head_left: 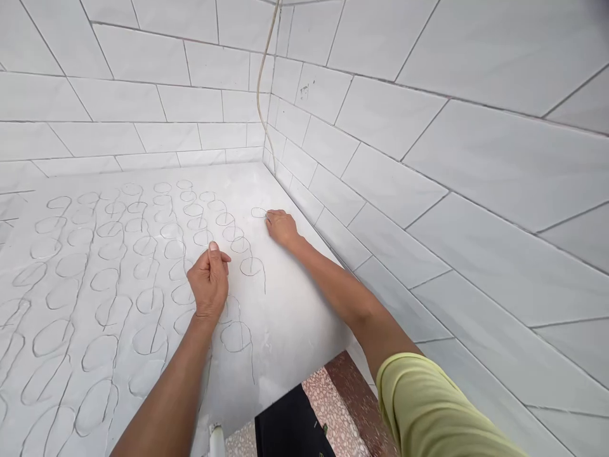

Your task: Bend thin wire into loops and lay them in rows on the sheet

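Note:
Rows of thin dark loops with trailing tails (238, 336), like fine wire or thread, lie across a white flat surface (295, 317). My right hand (281, 227) is at the far right of the surface, fingers closed and pressed down at the edge of a single small loop (258, 212). Closer to me, my left hand (210, 279) hovers over the right-hand rows. Its thumb points up against curled fingers; whatever is pinched there, if anything, is too small to make out. Part of a loop behind it is hidden.
White tiled walls (404, 178) meet in a corner at the back and run close along the right side. A pale cable (259, 82) hangs down that corner. Below the near edge are a black item (290, 425), speckled stone flooring (328, 406) and a white tube end (217, 441).

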